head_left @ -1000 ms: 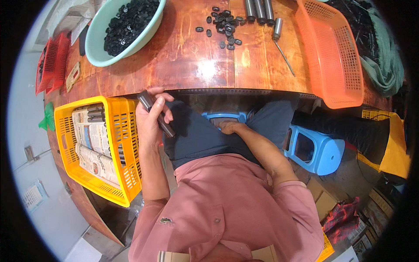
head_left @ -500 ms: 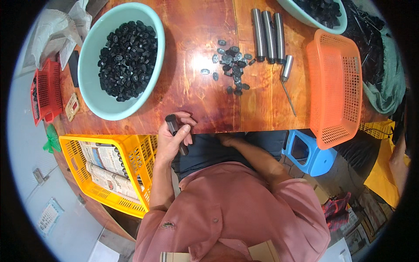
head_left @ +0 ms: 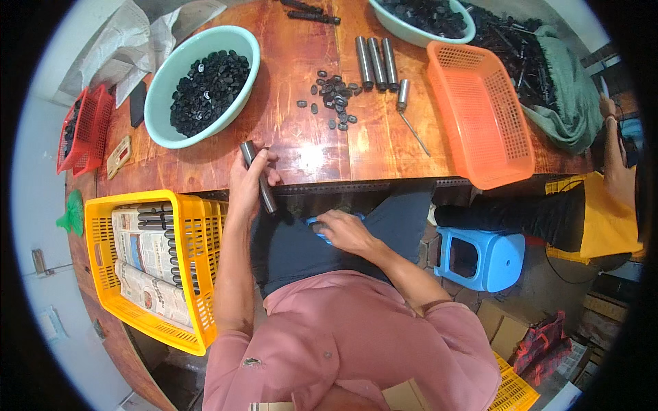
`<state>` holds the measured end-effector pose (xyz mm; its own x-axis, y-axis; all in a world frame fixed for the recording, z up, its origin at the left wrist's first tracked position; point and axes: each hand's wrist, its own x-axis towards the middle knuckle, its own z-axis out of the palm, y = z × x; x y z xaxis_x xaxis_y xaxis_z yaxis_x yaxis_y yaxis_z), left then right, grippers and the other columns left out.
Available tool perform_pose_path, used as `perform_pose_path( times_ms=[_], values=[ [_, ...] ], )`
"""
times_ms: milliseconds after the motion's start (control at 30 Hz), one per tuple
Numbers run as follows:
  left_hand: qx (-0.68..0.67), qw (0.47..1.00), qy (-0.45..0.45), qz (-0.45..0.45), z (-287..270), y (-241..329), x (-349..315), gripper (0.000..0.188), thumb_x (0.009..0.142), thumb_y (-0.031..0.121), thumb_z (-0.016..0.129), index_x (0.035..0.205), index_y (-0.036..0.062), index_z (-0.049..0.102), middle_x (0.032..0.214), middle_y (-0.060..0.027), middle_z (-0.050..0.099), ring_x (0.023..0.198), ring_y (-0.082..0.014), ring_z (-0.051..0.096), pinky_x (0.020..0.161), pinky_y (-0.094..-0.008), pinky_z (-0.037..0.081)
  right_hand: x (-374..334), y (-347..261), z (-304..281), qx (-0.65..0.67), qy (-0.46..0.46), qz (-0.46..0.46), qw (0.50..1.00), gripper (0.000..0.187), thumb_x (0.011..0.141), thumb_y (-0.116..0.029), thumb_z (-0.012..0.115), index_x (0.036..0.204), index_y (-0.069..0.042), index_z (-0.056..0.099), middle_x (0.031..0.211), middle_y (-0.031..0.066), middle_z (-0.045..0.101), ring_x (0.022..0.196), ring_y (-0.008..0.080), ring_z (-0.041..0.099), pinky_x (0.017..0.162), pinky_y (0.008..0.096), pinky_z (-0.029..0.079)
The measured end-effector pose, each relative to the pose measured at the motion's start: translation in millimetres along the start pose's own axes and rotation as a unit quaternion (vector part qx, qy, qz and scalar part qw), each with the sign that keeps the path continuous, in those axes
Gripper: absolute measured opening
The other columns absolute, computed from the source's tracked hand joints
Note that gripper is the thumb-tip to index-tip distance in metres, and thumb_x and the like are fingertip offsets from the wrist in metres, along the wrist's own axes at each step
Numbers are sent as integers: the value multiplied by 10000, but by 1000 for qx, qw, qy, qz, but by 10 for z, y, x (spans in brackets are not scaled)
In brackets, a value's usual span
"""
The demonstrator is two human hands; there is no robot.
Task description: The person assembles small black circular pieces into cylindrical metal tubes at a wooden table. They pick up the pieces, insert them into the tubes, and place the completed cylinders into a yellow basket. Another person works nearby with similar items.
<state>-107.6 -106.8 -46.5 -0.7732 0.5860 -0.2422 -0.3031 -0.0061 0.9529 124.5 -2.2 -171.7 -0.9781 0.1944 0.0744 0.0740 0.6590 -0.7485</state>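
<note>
At the table's front edge, my left hand (head_left: 248,179) is closed around a dark metal tube (head_left: 266,192), which slants down over my lap. My right hand (head_left: 343,230) rests low over my dark trousers with its fingers curled. Bits of something blue (head_left: 322,237) show at those fingers; I cannot make out its kind. On the wooden table (head_left: 295,154) ahead lies a loose pile of small black oval pieces (head_left: 336,96). Three silver-grey tubes (head_left: 378,63) lie side by side beyond it, near a short metal cylinder with a thin rod (head_left: 404,103).
A pale green basin (head_left: 159,103) of black pieces stands left, another basin (head_left: 449,38) far right. An orange basket (head_left: 490,175) sits at the right edge. Beside my left arm is a yellow crate (head_left: 195,274) with tubes on newspaper. A blue stool (head_left: 500,260) and another person's arm (head_left: 615,157) are at right.
My right hand has come up from under the table edge to above my lap, with something blue at its fingers. My left hand still holds the tube. The whole view has shifted.
</note>
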Motion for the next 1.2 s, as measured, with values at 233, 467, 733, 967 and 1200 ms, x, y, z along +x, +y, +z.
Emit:
perform_pose_path(
  times_ms=[233,467,733,967,1200],
  values=[
    [197,977,-10,80,124,-64,222,278,1008,229,634,1143,-7,575,792,-106,679,599,-135,650,538,-270,529,-283,-389,-1459,-152,418,-68,893,191,785,69,703,965,7,697,921,159,690,843,339,666,757,417,540],
    [270,957,30,99,186,-46,219,241,972,215,674,1001,-14,607,739,-82,683,562,-128,638,518,-277,496,-648,-47,-1806,-107,510,28,853,181,840,59,686,1014,11,693,1045,178,672,980,356,666,878,409,531],
    [264,957,24,115,133,-92,268,242,975,216,689,1024,-12,626,811,-81,703,614,-114,645,581,-262,506,-1009,42,-1949,-110,555,36,823,203,831,77,703,1022,7,703,1038,159,687,965,317,681,865,372,542],
    [264,957,30,119,139,-86,241,272,964,224,702,1059,-22,636,789,-74,703,621,-106,639,593,-262,506,-1503,258,-1976,-122,640,105,752,157,910,60,660,1050,10,711,1050,112,690,927,207,671,815,304,551],
    [266,957,10,115,142,-116,340,273,971,226,694,1111,-3,644,762,-45,672,624,-99,607,575,-248,480,-2031,715,-1479,117,671,236,693,176,970,12,618,1134,23,683,993,53,697,818,106,642,744,247,521]
  ],
)
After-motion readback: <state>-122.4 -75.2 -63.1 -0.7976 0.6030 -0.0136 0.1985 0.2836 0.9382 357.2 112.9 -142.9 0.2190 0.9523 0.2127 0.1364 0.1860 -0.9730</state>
